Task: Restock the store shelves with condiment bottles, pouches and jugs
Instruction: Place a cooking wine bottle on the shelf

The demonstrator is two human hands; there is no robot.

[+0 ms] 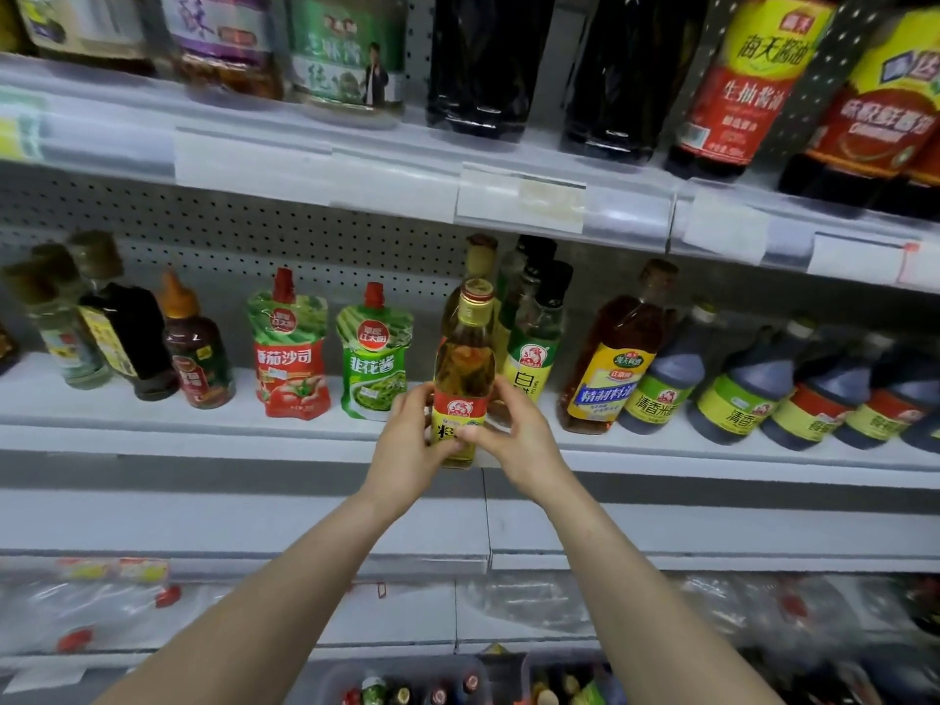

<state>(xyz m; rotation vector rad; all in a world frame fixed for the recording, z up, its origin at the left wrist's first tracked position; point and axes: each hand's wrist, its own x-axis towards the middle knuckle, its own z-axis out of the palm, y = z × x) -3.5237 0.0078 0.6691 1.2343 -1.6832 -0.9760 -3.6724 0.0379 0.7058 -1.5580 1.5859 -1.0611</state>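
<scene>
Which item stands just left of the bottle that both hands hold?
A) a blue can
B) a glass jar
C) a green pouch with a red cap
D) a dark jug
C: the green pouch stands next to the bottle that the left hand and the right hand grip.

Perforated grey back panel [305, 231], dotted with small holes, upper middle. Clear plastic ticket holder [521, 198], centre, with a faded pale card inside. Blank white ticket [725, 231] to its right. Ticket with a red mark [859, 259], far right. Yellow-green ticket [20, 129], far left, blurred. Clear plastic-wrapped packs [101, 613] with red spots, low left. Translucent grey bin [330, 679], bottom edge.
</scene>
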